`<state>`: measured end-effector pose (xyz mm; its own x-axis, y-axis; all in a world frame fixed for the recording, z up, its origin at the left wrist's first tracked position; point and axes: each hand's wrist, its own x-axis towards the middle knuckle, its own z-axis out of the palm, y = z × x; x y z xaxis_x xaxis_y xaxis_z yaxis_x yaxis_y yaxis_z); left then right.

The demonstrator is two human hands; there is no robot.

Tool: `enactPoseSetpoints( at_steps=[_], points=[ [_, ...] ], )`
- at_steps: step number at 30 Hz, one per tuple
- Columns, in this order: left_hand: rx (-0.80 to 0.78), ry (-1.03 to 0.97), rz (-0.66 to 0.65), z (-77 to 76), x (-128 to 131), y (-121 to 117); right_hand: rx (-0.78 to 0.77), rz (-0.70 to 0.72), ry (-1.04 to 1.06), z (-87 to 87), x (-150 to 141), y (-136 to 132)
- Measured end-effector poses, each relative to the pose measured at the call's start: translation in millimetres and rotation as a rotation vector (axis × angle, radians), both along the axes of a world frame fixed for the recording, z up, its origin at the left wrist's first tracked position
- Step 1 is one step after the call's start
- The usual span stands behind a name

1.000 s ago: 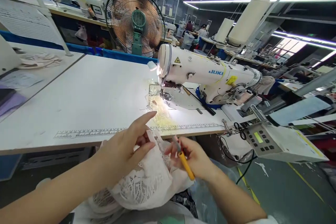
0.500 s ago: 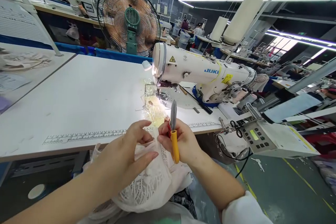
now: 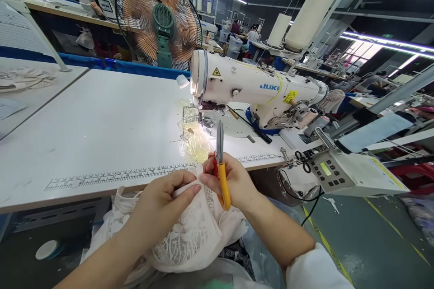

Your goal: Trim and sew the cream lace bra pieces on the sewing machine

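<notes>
A white lace garment (image 3: 190, 235) lies gathered over my lap, below the table's front edge. My left hand (image 3: 169, 196) pinches the garment's upper edge between thumb and fingers. Close beside it, my right hand (image 3: 233, 183) grips scissors (image 3: 223, 185) with yellow and red handles, their grey blades pointing up. The thumb and finger of that same hand also pinch the garment's edge near the left fingertips. Just beyond both hands stands a white sewing machine (image 3: 251, 83), its lamp lighting yellowish clear tape on the table by the needle.
A printed ruler strip runs along the front of the white table (image 3: 101, 131). A large fan (image 3: 162, 18) stands behind it. On the right are a control box (image 3: 339, 171) and thread cones (image 3: 312, 13). A black-handled tool (image 3: 259, 133) lies beside the machine.
My left thumb and fingers have closed together on the garment's edge, where they were apart before. The right hand still holds the scissors in nearly the same place. The view has shifted slightly.
</notes>
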<state>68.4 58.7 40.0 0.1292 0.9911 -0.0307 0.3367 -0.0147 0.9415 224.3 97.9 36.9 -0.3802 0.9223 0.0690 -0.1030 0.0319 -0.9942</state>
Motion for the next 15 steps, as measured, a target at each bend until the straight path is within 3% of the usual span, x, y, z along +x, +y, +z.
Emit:
enactPoseSetpoints(
  at_steps=[10,12,15],
  points=[
    [-0.146,-0.109,-0.072,-1.6,-3,9,-0.050,0.003,-0.038,0.6,3,5],
    [-0.157,-0.175,0.033,0.6,-4,7,-0.026,0.012,-0.020,0.5,3,4],
    [-0.180,-0.273,0.300,8.5,-6,-1,0.074,0.047,-0.090,-3.4,7,-3]
  ],
)
